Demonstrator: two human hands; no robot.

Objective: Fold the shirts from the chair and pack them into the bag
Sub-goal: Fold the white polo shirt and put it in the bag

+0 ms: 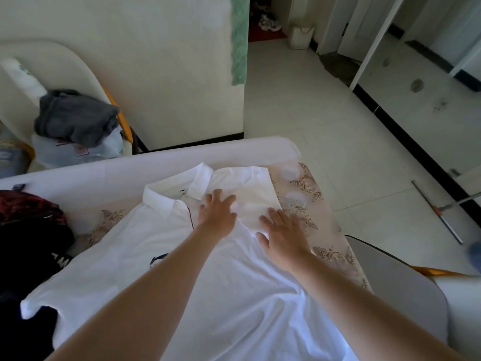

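A white polo shirt (145, 272) lies spread front-up on the patterned bed surface, its collar toward the far edge. One sleeve (250, 186) is folded inward over the chest. My left hand (216, 212) lies flat with spread fingers just below the collar. My right hand (282, 234) presses flat on the folded sleeve's lower edge. On a chair at the far left, a grey garment (75, 118) sits on top of a white plastic bag (65, 152).
Dark and red clothes (28, 230) are piled at the bed's left side. The white footboard (182, 157) runs along the far edge. A grey chair seat (398, 285) stands at the right. A mop (442, 212) lies on the tiled floor.
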